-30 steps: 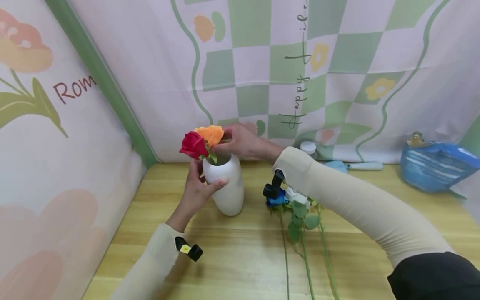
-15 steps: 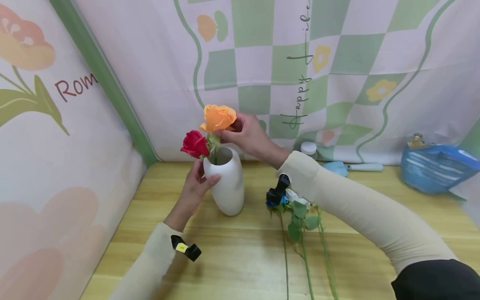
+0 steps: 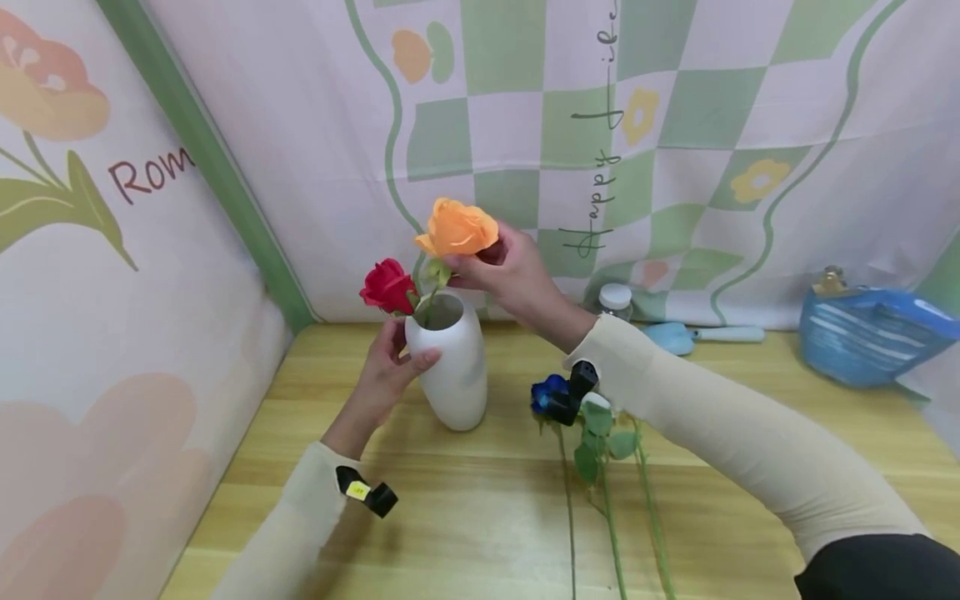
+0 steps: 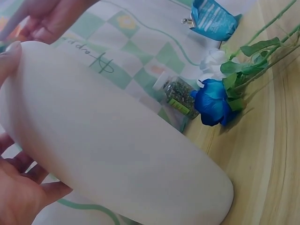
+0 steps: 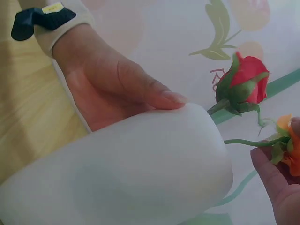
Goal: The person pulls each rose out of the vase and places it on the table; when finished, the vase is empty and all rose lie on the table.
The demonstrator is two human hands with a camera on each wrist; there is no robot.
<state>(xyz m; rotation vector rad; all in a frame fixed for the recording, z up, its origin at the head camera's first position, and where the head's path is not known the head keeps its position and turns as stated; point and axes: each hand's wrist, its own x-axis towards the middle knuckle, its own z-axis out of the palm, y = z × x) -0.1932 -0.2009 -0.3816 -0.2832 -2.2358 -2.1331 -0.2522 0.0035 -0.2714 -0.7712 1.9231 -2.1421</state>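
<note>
A white vase (image 3: 459,379) stands on the wooden table, gripped near its rim by my left hand (image 3: 378,375). The right wrist view shows that hand's thumb lying along the vase wall just under the mouth. My right hand (image 3: 517,271) holds an orange rose (image 3: 459,227) just below its bloom, above the vase mouth. The rose's green stem (image 5: 248,142) runs down into the vase; its lower end is hidden inside. A red rose (image 3: 387,287) also stands in the vase, leaning out over the left rim.
Right of the vase lie a blue rose (image 3: 547,392) and a white rose (image 3: 596,402), their long stems toward the front. Behind them are a jar (image 4: 177,95) of dark bits, a light-blue trowel (image 3: 671,337) and a clipped blue bag (image 3: 870,333). Patterned cloth walls border the table.
My right hand has lifted the orange rose from low at the vase mouth, up and to the right. The left hand stays on the vase, its thumb shifted slightly; the red rose is nearly still.
</note>
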